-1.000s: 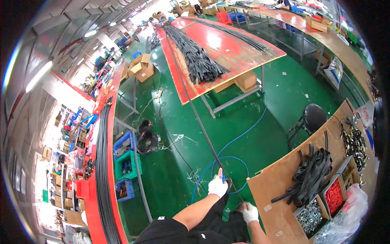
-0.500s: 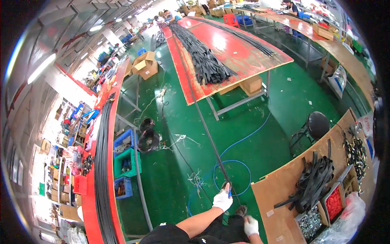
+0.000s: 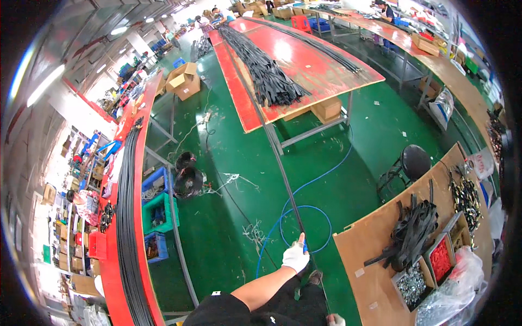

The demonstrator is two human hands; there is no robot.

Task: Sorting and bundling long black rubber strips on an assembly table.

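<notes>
My left hand (image 3: 295, 257), in a white glove with bare fingertips, is closed around a long black strip (image 3: 283, 171). A small blue piece shows at its fingers; I cannot make out what it is. The strip runs from this hand up and away to the near edge of the red-topped table (image 3: 246, 117) and along its left side. At the lower edge, my right hand (image 3: 336, 320), also gloved, is partly cut off. Its fingers look curled, and a thin dark line runs down toward it from the left hand. What it holds is hidden.
A pile of black strips (image 3: 266, 76) lies on the red table. At the right, a wooden bench (image 3: 348, 255) bears black straps (image 3: 414, 231) and boxes of small parts. A black stool (image 3: 414, 163) stands beyond. Blue hose (image 3: 329, 231) loops on the green floor. Long black strips (image 3: 126, 217) lie leftward.
My right hand has moved down toward the lower edge and is now mostly out of view. The left hand stays closed on the strip, with little movement. The view has shifted slightly.
</notes>
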